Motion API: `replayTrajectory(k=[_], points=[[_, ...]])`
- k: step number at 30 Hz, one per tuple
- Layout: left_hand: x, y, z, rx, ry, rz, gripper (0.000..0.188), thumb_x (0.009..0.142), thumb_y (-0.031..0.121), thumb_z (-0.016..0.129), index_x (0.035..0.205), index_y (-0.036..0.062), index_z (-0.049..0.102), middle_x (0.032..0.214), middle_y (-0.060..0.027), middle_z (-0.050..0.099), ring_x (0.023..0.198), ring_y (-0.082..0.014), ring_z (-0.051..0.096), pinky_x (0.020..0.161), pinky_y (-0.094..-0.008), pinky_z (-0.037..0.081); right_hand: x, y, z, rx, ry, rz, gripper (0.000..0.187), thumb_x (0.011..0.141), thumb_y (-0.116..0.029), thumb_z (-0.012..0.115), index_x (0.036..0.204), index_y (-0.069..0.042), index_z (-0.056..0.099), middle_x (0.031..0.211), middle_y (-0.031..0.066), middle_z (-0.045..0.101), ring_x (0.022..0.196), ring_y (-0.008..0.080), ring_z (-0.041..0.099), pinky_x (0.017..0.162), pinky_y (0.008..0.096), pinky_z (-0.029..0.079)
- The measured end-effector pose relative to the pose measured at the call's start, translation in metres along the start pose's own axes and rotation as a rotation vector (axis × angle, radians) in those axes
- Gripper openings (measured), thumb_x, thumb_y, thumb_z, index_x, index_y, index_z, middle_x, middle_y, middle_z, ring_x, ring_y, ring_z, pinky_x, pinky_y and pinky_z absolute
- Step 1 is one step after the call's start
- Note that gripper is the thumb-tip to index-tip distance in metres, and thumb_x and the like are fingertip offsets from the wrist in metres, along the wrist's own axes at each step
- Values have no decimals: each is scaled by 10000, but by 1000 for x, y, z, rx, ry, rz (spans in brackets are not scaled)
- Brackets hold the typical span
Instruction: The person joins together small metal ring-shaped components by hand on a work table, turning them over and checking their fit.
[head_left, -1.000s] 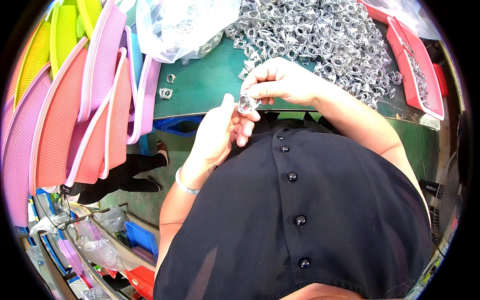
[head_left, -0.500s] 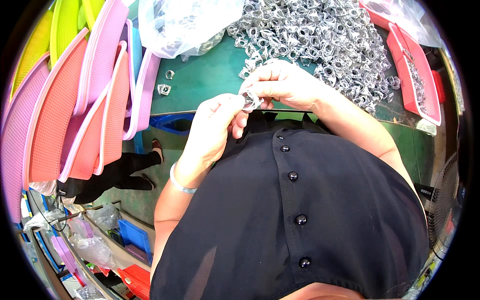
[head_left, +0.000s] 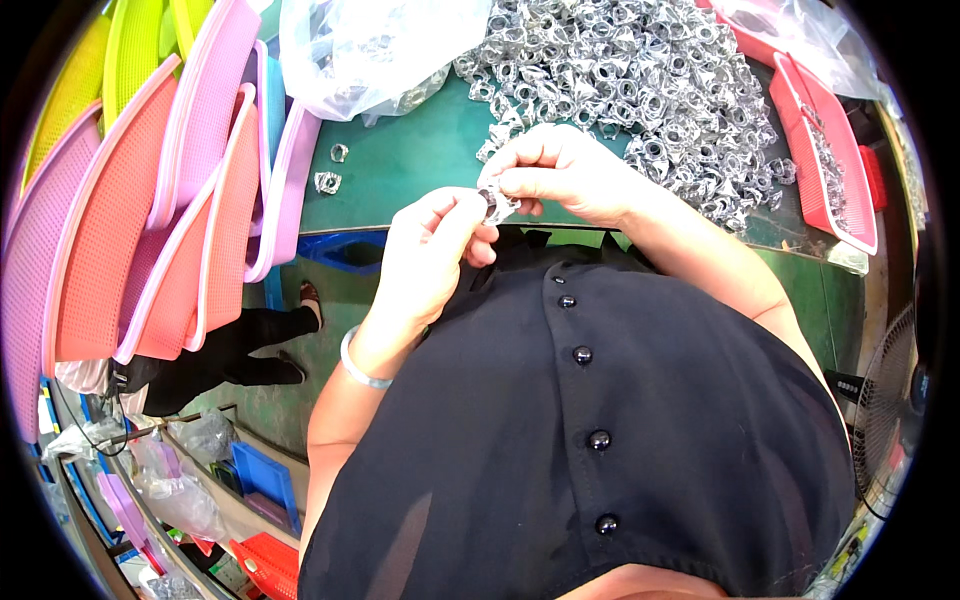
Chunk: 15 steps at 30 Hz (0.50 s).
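Note:
Pinched between the thumb and fingers of my left hand (head_left: pixel 425 250) is a small shiny silver ring-shaped part (head_left: pixel 502 208). My right hand (head_left: pixel 575 178) is closed too, its thumb and forefinger meeting at the upper edge of the same part; its fingertips are partly hidden. Both hands are just over the near edge of the green table (head_left: pixel 420 150). Beyond my right hand spreads a big pile of similar silver parts (head_left: pixel 640 75). Two loose ones, a squarish part (head_left: pixel 327 182) and a smaller ring (head_left: pixel 340 152), lie left of my hands.
A clear plastic bag (head_left: pixel 380 55) lies behind the loose parts. Stacked pink, purple and green plastic baskets (head_left: pixel 110 220) rise at the left. On the right stands a pink basket (head_left: pixel 808 140) holding small parts, with a fan (head_left: pixel 885 400) below it. Another person's legs (head_left: pixel 260 345) show at lower left.
The silver part has turned slightly between my fingers, showing a darker opening. Both hands stay in nearly the same place.

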<state>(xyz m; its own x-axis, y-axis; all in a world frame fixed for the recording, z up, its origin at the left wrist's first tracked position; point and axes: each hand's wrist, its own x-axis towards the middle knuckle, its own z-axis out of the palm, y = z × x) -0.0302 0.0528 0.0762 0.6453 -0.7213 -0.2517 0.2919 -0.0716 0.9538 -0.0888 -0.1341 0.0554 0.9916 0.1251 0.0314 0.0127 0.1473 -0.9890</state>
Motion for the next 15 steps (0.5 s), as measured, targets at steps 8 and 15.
replayTrajectory(k=[8,15], points=[[9,-20,4,77,-26,417,312,827,-11,581,1127,-38,499,973,-34,553,842,-74,532,770,-202,448,-6,-13,5,-104,48,-44,114,825,-126,612,899,-43,590,787,-15,590,678,49,515,601,196,421],[10,-18,1,526,7,649,212,815,33,590,1020,-11,558,825,-53,544,704,-113,512,650,-233,433,-15,-18,10,-562,91,-207,164,810,-165,594,857,-9,569,695,39,572,620,97,527,570,261,444]])
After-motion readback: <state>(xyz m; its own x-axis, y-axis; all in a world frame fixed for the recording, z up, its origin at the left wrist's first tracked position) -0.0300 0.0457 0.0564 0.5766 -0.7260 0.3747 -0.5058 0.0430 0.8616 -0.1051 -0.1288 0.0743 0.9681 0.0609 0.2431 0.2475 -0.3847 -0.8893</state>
